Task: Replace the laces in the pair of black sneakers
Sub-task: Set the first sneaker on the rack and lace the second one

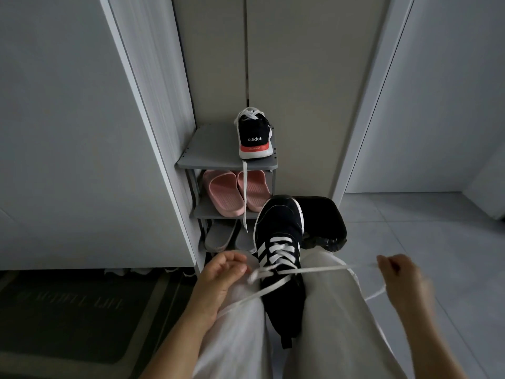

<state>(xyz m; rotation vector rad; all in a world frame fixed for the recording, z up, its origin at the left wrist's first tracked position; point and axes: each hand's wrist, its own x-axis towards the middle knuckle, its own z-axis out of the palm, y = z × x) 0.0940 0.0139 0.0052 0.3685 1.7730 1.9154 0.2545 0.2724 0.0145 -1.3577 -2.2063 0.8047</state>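
A black sneaker (281, 228) with white stripes lies between my knees, toe pointing away, white lace (322, 269) crossed through its eyelets. My left hand (224, 272) pinches a lace loop beside the upper eyelets. My right hand (401, 277) holds the other lace end, pulled taut out to the right. The second black sneaker (254, 138), heel toward me, stands on the top shelf of a grey shoe rack (210, 151); one white lace end hangs down from it over the shelf edge.
Pink slippers (235, 192) sit on the rack's middle shelf and grey slippers (221, 235) on the lowest. A black bag-like object (325, 222) lies behind the near sneaker. A dark doormat (68, 310) lies at left. White cabinet panels flank the rack; grey floor tiles stretch right.
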